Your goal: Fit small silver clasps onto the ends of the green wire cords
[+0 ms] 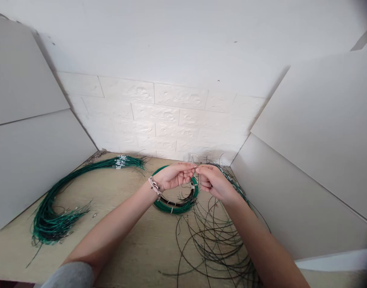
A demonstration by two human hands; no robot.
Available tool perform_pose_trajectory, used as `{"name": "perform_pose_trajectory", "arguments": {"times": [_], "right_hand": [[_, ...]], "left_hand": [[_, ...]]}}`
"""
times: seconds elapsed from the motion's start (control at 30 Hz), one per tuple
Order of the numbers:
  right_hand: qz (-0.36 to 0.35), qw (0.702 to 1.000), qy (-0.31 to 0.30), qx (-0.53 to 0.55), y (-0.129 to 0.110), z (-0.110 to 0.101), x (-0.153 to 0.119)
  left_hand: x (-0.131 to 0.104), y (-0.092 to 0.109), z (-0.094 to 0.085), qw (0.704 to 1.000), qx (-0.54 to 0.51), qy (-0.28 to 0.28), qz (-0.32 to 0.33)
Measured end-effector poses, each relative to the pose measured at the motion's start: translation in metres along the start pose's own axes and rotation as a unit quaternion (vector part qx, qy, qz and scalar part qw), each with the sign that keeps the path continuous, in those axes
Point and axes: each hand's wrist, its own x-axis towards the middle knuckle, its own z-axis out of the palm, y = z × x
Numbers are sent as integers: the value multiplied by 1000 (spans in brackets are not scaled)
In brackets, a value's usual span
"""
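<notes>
My left hand, with a bracelet at its wrist, is closed in a pinch at the centre. Close to its fingertips, my right hand is pinched as well. Between the two sets of fingertips is a tiny item, too small to name. Below the hands a coiled bundle of green and black cords lies on the table, partly hidden by my left hand. Loose dark cords spread in loops under my right forearm.
A long bundle of green cords with white tags curves over the left of the wooden table. Grey panels stand at the left and right. A white brick-patterned wall closes the back.
</notes>
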Motion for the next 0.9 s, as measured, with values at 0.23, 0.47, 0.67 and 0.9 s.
{"name": "perform_pose_trajectory", "arguments": {"times": [0.23, 0.47, 0.67, 0.9], "right_hand": [[4, 1000, 9, -14, 0, 0, 0], [-5, 999, 36, -4, 1, 5, 0], [-15, 997, 73, -15, -2, 8, -1], [-60, 981, 111, -151, -1, 5, 0]], "left_hand": [[0, 0, 2, 1000, 14, 9, 12], [-2, 1, 1, 999, 19, 18, 21], [-4, 3, 7, 992, 87, 49, 72], [-6, 4, 14, 983, 141, 71, 94]]}}
